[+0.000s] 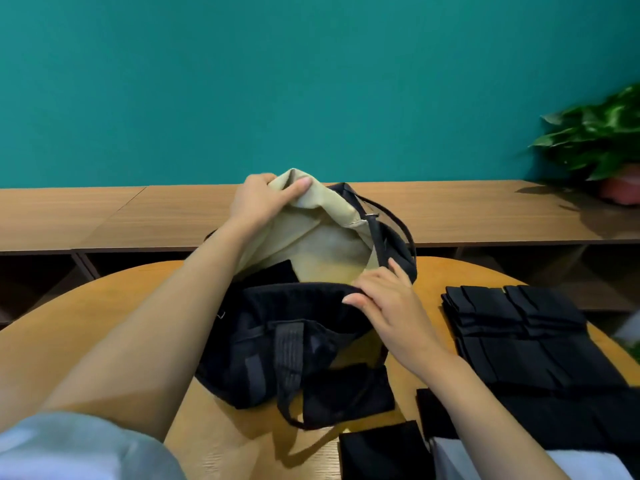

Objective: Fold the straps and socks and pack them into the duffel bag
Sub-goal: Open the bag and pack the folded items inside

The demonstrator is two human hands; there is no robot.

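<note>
A black duffel bag (277,327) with a beige lining (322,237) lies open on the round wooden table (114,306). My left hand (263,199) grips the far edge of the lining and lifts it up. My right hand (384,296) holds the bag's near black rim, fingers curled over it. A dark folded piece (277,270) shows inside the bag. A stack of folded black items (519,327) lies to the right of the bag. Another black folded piece (384,448) lies at the table's near edge. A black handle strap (289,362) hangs down the bag's front.
A long wooden shelf (485,209) runs behind the table under a teal wall. A potted green plant (602,143) stands at its right end. Something white (450,455) lies at the bottom right by my right arm.
</note>
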